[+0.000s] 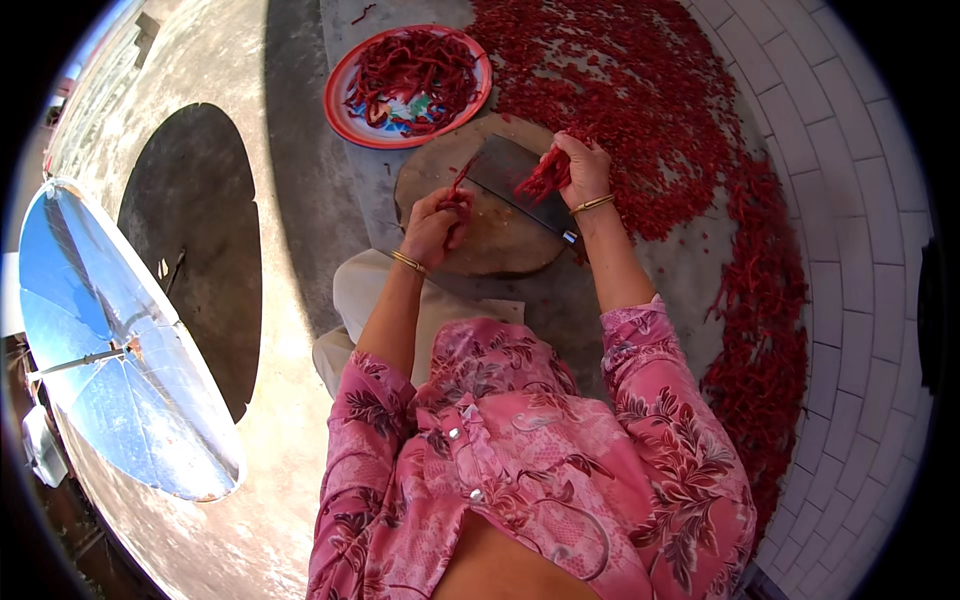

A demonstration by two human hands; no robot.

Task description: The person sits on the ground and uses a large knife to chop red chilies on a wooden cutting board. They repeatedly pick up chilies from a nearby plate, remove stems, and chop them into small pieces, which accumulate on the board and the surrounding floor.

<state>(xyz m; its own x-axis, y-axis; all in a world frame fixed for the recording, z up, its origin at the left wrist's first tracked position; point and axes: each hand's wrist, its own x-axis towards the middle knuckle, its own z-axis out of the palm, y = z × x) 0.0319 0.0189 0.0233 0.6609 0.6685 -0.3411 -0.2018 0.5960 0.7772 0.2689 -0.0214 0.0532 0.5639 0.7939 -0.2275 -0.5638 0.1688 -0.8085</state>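
Observation:
A round wooden chopping block (480, 232) sits on the ground before me. Across it lies a cleaver (517, 176) with a broad dark blade, its metal collar toward the block's near right edge. Over the block's left part, my left hand (437, 225) is closed around a few long dried red chili peppers, one sticking up past the fingers. My right hand (581, 169) grips a thicker bunch of red chili peppers (546, 176) above the right end of the blade. The cleaver's handle is mostly hidden behind my right forearm.
An enamel tray (334, 105) with whole red chilies stands beyond the block. Chopped red chili pieces (637, 97) cover the floor at the upper right, and whole chilies (757, 405) lie in a band along the tiled wall (832, 300). At left stands a mirrored dish (127, 352).

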